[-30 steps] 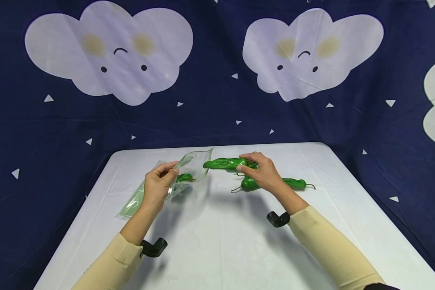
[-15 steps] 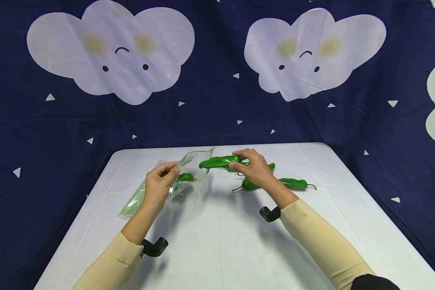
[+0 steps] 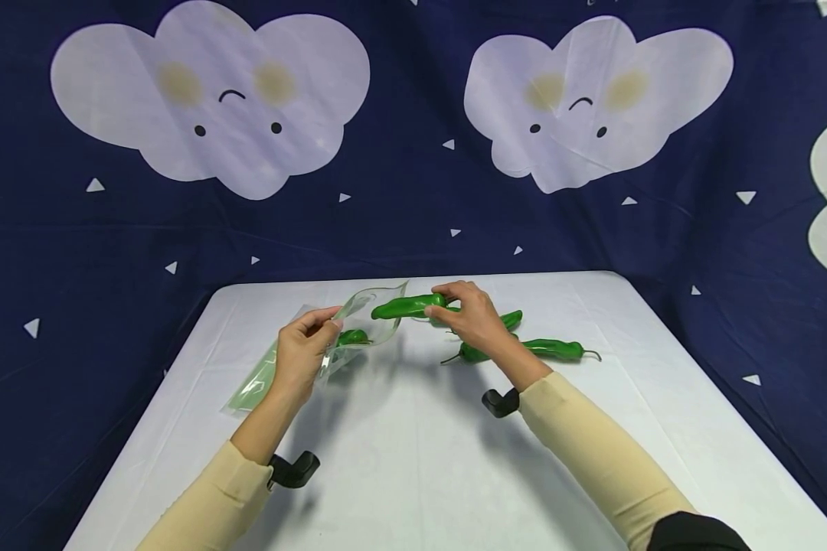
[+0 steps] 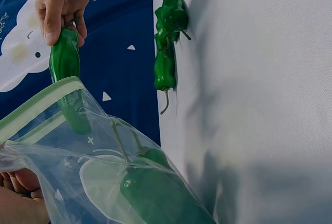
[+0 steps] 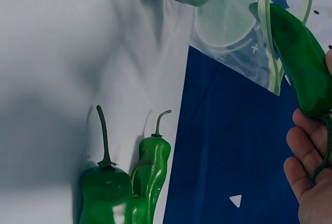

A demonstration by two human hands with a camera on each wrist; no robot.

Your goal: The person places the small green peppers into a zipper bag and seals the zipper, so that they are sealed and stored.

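Note:
My left hand point(image 3: 302, 348) pinches the rim of a clear zip bag point(image 4: 111, 156) with a pale green zip strip, its mouth spread and facing right. Inside the bag lies at least one green pepper point(image 4: 161, 193), stem toward the mouth. By the stem end, my right hand point(image 3: 474, 317) grips another long green pepper point(image 3: 403, 307). That pepper's tip is inside the bag's mouth, while its stem end is still outside, as the left wrist view shows. Most of the left hand's fingers are hidden behind the bag in the left wrist view.
Several more green peppers point(image 3: 558, 350) lie on the white table point(image 3: 413, 459), right of the bag and partly under the right hand. A flat, pale green bag-like sheet point(image 3: 253, 386) lies at the left. A dark blue cloth point(image 3: 413, 214) with clouds hangs behind the table.
My right hand has moved left with its pepper, whose tip has gone into the bag's mouth. The left hand and the bag have barely moved.

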